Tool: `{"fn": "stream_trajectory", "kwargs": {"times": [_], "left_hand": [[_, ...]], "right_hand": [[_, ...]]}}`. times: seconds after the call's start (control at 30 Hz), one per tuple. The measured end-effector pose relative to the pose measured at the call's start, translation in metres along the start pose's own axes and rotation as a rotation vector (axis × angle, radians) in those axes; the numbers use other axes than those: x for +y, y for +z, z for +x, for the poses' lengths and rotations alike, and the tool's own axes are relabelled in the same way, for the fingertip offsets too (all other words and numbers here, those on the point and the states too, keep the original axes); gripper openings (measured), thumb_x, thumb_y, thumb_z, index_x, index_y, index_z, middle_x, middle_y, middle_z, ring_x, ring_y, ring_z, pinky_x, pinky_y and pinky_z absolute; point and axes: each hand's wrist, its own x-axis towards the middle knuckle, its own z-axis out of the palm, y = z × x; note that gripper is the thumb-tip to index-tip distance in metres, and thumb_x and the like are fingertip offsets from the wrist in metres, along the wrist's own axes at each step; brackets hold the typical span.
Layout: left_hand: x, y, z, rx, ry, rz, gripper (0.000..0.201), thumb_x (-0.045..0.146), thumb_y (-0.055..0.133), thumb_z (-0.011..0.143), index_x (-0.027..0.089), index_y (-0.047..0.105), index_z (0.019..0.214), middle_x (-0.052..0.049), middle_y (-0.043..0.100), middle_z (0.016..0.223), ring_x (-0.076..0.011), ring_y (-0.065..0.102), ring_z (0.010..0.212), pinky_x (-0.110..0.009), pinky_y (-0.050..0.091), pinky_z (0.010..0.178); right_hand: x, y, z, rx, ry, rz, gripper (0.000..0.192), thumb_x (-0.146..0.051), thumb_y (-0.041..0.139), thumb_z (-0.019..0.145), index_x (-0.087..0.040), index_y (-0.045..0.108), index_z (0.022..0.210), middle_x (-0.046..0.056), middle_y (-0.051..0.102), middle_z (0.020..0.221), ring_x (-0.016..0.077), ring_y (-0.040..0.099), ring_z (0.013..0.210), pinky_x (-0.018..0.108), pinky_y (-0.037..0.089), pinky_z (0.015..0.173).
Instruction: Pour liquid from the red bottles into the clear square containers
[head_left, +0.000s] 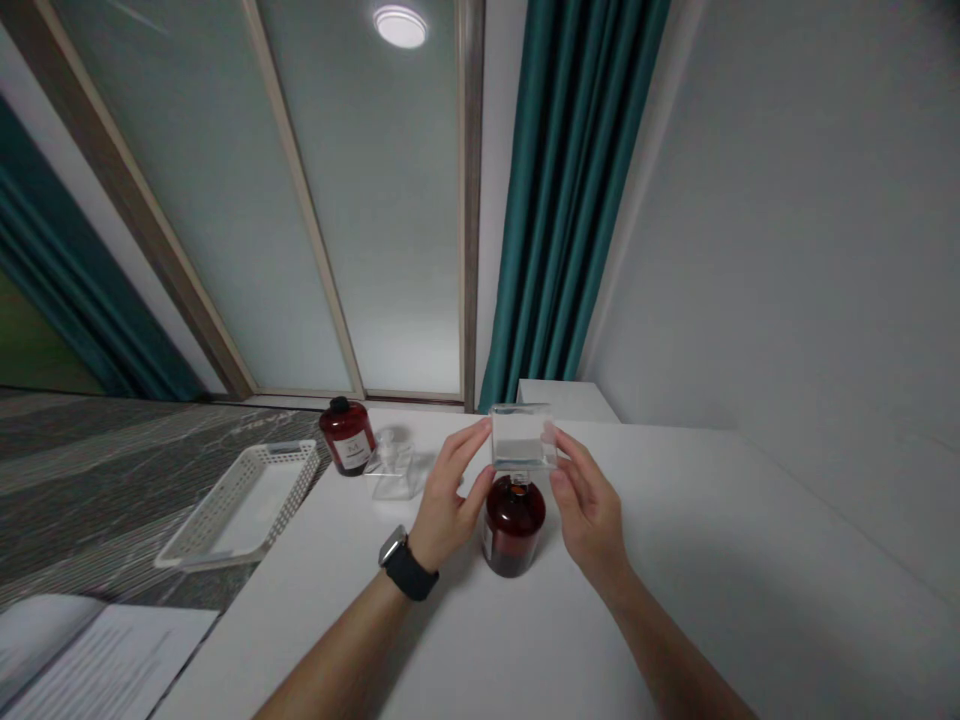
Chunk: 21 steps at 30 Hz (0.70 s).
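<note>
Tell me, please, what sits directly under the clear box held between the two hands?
Under the clear box, held by left hand and right hand, stands a dark red bottle on the white table. Its neck top is blurred through the box.

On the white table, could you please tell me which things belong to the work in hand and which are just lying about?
In hand:
- clear box, held by left hand and right hand
- dark red bottle below it

Lying about:
- second red bottle
- white basket
- clear wrapper
- papers
</note>
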Motion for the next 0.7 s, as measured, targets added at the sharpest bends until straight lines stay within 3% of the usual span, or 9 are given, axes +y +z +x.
{"fn": "stream_trajectory", "kwargs": {"times": [0.7], "left_hand": [[0.0034, -0.0025, 0.0026, 0.004, -0.008, -0.02, 0.045, 0.017, 0.053, 0.096, 0.025, 0.048, 0.14, -0.012, 0.057, 0.134, -0.0249, 0.055, 0.123, -0.046, 0.048, 0.104]], "right_hand": [[-0.0041, 0.0018, -0.0007, 0.022, 0.0, 0.047, 0.037, -0.029, 0.054, 0.097, -0.03, 0.058, 0.134, 0.008, 0.061, 0.139, 0.0266, 0.059, 0.126, 0.045, 0.053, 0.103]]}}
